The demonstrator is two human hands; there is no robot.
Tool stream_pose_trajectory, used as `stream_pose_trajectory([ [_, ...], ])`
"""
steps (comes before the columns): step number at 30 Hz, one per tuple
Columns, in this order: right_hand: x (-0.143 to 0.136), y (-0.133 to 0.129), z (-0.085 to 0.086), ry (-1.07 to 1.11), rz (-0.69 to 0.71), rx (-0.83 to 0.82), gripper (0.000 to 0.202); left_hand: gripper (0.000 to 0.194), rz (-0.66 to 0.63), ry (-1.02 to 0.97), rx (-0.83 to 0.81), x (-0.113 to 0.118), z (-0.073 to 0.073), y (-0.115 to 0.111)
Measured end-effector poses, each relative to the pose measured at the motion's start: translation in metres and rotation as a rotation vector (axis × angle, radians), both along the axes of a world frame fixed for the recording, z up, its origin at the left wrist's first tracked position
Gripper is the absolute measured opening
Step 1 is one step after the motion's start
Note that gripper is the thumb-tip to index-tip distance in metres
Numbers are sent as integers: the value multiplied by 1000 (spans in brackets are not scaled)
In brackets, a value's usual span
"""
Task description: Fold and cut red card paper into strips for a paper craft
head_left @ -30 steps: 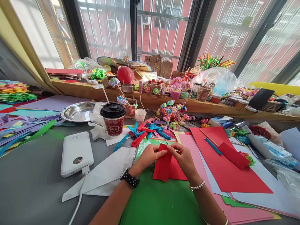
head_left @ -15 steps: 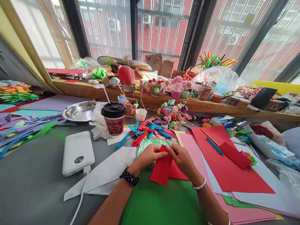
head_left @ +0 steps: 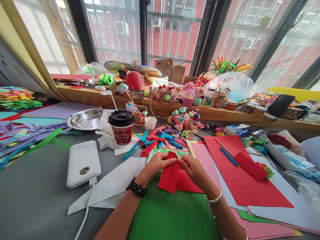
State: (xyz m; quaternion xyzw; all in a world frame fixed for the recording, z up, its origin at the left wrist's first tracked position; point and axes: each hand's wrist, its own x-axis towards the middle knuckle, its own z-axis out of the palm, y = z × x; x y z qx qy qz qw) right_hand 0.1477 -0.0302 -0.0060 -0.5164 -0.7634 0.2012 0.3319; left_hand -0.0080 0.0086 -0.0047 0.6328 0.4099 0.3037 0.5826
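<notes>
Both hands meet over a green mat (head_left: 175, 216) in the middle of the table. My left hand (head_left: 160, 164) pinches the top of a folded red paper piece (head_left: 170, 178), which hangs down toward me. Thumb and fingers of my right hand (head_left: 191, 166) are closed at the paper's upper right edge, touching it beside my left thumb. Another red paper (head_left: 188, 183) lies under my right hand on the mat. Just beyond the hands are folded blue strips (head_left: 162, 138) and red strips (head_left: 149, 148).
A lidded cup (head_left: 121, 128), a small white cup (head_left: 150, 123) and a metal plate (head_left: 85, 120) stand behind. A white power bank (head_left: 83, 163) with a cable lies left. Large red sheets (head_left: 250, 180) lie right. Crafts crowd the windowsill (head_left: 160, 108).
The folded red paper has shifted slightly left and tilted with my left hand. My right hand's fingertips have moved a little at its edge, and more of the red paper beneath shows.
</notes>
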Motion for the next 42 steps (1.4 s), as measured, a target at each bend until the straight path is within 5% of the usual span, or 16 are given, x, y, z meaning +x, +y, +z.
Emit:
stream_pose_trajectory([
  [11,9,-5,12,195,114,-161,26,26,-295,11,12,-2,11,-9],
  [14,9,-3,10,266,33,-122,26,25,-186,-9,14,-1,7,-5],
  [18,9,-1,3,538,-354,29,25,31,188,-189,-20,1,0,4],
  [20,6,0,-1,716,-428,19,25,40,293,-252,-77,4,-1,4],
  [25,-12,-1,-5,1028,-255,-203,23,31,135,-342,-165,12,1,-5],
  [31,-20,-3,-5,856,-107,-313,26,26,274,-334,-81,10,1,-7],
  [36,-9,-3,2,707,-183,-203,30,28,167,-250,-153,5,5,-3],
  [42,-2,0,3,542,-71,-255,27,26,235,-202,-142,5,4,-2],
])
